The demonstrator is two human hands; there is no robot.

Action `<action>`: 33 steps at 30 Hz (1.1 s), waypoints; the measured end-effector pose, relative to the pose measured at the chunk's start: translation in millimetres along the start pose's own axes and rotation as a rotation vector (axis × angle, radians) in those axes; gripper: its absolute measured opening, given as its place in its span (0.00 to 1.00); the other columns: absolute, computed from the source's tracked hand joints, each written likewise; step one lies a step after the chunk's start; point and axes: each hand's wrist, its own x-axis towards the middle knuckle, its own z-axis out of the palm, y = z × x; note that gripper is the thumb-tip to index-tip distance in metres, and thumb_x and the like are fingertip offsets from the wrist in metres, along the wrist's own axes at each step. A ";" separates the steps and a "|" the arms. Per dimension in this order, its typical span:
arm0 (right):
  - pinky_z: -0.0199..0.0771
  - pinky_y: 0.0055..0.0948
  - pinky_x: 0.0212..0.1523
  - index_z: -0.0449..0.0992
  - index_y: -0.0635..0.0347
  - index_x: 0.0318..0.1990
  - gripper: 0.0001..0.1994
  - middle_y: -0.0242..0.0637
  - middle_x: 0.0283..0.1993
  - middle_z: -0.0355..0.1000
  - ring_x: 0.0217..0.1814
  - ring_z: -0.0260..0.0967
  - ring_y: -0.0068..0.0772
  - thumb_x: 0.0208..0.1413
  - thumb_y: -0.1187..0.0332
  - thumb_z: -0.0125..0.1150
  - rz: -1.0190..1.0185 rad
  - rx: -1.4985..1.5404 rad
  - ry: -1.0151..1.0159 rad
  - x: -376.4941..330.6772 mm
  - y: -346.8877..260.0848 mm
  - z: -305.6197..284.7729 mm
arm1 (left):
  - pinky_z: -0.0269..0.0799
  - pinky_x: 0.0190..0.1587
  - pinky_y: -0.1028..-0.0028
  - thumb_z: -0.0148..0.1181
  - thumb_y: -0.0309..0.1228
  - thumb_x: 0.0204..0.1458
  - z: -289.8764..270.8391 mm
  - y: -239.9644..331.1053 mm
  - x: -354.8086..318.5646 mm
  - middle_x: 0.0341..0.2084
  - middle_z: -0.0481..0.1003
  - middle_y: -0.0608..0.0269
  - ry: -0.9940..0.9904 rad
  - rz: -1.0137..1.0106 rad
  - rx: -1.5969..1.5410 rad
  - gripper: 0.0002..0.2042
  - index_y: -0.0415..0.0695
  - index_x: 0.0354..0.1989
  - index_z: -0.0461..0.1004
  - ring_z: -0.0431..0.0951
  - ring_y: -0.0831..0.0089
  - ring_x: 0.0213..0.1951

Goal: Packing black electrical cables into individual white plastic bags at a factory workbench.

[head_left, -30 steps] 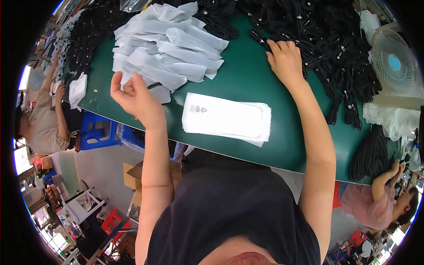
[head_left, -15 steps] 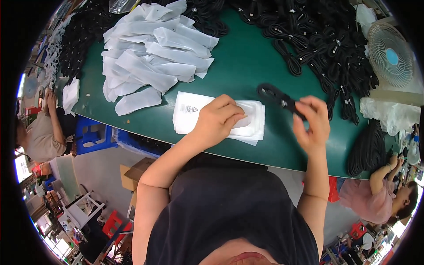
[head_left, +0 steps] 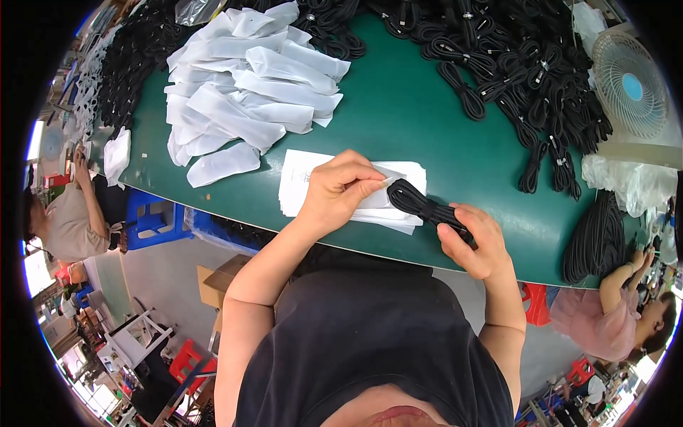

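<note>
In front of me a stack of flat white plastic bags (head_left: 294,186) lies on the green table. My left hand (head_left: 340,188) rests over the stack, finger and thumb pinched on the open edge of the top bag. My right hand (head_left: 478,240) grips a folded black cable bundle (head_left: 425,208) by its near right end. The bundle's far looped end is at the bag's mouth, close to my left fingertips; I cannot tell whether it is inside.
Filled white bags (head_left: 249,85) are heaped at the back left. Many black cable bundles (head_left: 526,78) cover the back right, beside a fan (head_left: 630,87). A long black cable coil (head_left: 596,245) hangs at the right edge. Other people sit to the left (head_left: 71,220) and right (head_left: 597,320).
My right hand has brought the cable bundle left and down to the bag's mouth. The left hand has shifted slightly left and lifted the bag's edge.
</note>
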 end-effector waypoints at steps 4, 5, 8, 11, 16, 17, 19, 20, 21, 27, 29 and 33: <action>0.75 0.32 0.28 0.76 0.64 0.40 0.19 0.48 0.41 0.68 0.31 0.72 0.43 0.36 0.76 0.70 0.068 -0.010 0.039 6.7 -2.0 2.2 | 0.60 0.28 0.79 0.64 0.23 0.46 -2.0 1.6 0.5 0.28 0.73 0.65 -0.028 0.028 -0.014 0.03 0.39 0.30 0.79 0.68 0.79 0.27; 0.74 0.31 0.26 0.76 0.63 0.41 0.19 0.46 0.40 0.69 0.30 0.71 0.40 0.37 0.75 0.71 0.132 0.040 0.015 13.1 -4.3 -0.4 | 0.60 0.28 0.79 0.64 0.23 0.46 -2.1 2.7 -0.3 0.28 0.73 0.65 -0.026 0.028 -0.012 0.03 0.39 0.30 0.79 0.68 0.79 0.27; 0.70 0.28 0.23 0.75 0.62 0.42 0.19 0.43 0.37 0.70 0.27 0.70 0.36 0.38 0.73 0.72 0.198 0.052 0.009 27.2 -7.8 0.5 | 0.61 0.30 0.79 0.65 0.24 0.46 -0.1 4.9 -1.0 0.30 0.73 0.64 -0.018 0.028 -0.018 0.03 0.40 0.30 0.79 0.68 0.76 0.29; 0.68 0.27 0.22 0.75 0.61 0.42 0.19 0.41 0.36 0.71 0.26 0.69 0.33 0.39 0.70 0.72 0.162 0.018 0.024 46.0 -11.4 -0.8 | 0.65 0.33 0.74 0.65 0.22 0.44 1.8 10.7 2.5 0.31 0.73 0.65 0.025 0.168 0.049 0.04 0.43 0.29 0.78 0.69 0.72 0.33; 0.68 0.28 0.24 0.75 0.62 0.43 0.26 0.42 0.38 0.72 0.27 0.70 0.32 0.38 0.54 0.72 0.026 0.091 0.007 74.4 -14.7 -6.9 | 0.63 0.38 0.73 0.63 0.23 0.47 6.5 44.9 9.0 0.34 0.73 0.63 -0.086 0.294 -0.114 0.04 0.43 0.31 0.75 0.67 0.69 0.34; 0.68 0.28 0.24 0.75 0.62 0.43 0.26 0.42 0.38 0.72 0.27 0.70 0.32 0.38 0.54 0.72 0.019 0.094 0.006 78.3 -14.7 -8.0 | 0.62 0.37 0.75 0.62 0.25 0.50 5.0 49.3 10.1 0.35 0.72 0.61 -0.109 0.336 -0.135 0.04 0.42 0.32 0.74 0.66 0.71 0.33; 0.70 0.27 0.25 0.75 0.63 0.44 0.30 0.44 0.41 0.71 0.29 0.70 0.33 0.39 0.47 0.69 0.171 0.210 0.175 86.0 -15.5 -12.9 | 0.63 0.37 0.76 0.60 0.26 0.52 -0.2 62.8 10.9 0.37 0.72 0.61 -0.083 0.266 -0.208 0.04 0.42 0.34 0.73 0.66 0.74 0.32; 0.71 0.26 0.26 0.74 0.62 0.45 0.27 0.45 0.43 0.71 0.30 0.71 0.35 0.46 0.48 0.65 0.199 0.242 0.216 86.3 -13.5 -14.6 | 0.63 0.37 0.77 0.58 0.27 0.54 -2.9 67.0 10.3 0.38 0.72 0.60 -0.065 0.193 -0.283 0.04 0.41 0.35 0.71 0.66 0.76 0.32; 0.71 0.26 0.26 0.74 0.62 0.45 0.27 0.45 0.43 0.71 0.30 0.71 0.35 0.46 0.48 0.65 0.195 0.240 0.213 85.9 -8.7 -14.1 | 0.63 0.37 0.77 0.58 0.27 0.54 -8.0 67.0 11.1 0.38 0.72 0.60 -0.062 0.197 -0.285 0.04 0.41 0.35 0.71 0.66 0.76 0.32; 0.71 0.28 0.29 0.74 0.63 0.44 0.12 0.40 0.39 0.71 0.32 0.70 0.34 0.52 0.69 0.60 0.647 0.122 0.002 81.0 59.6 29.6 | 0.70 0.35 0.76 0.49 0.28 0.60 -72.7 26.4 55.2 0.36 0.71 0.59 0.564 0.258 -0.798 0.05 0.38 0.38 0.67 0.71 0.75 0.31; 0.72 0.33 0.34 0.74 0.64 0.43 0.13 0.41 0.38 0.71 0.36 0.71 0.40 0.51 0.67 0.60 0.558 0.011 -0.099 90.5 94.9 64.0 | 0.71 0.39 0.72 0.50 0.26 0.59 -104.8 9.1 68.4 0.36 0.70 0.57 0.900 0.213 -0.607 0.07 0.36 0.42 0.64 0.73 0.73 0.35; 0.71 0.39 0.43 0.74 0.61 0.46 0.20 0.43 0.39 0.72 0.45 0.69 0.46 0.51 0.56 0.60 0.503 -0.175 -0.050 137.5 120.1 123.7 | 0.71 0.42 0.72 0.49 0.25 0.59 -108.8 0.4 64.7 0.38 0.70 0.56 1.098 0.257 -0.336 0.11 0.35 0.47 0.61 0.74 0.70 0.40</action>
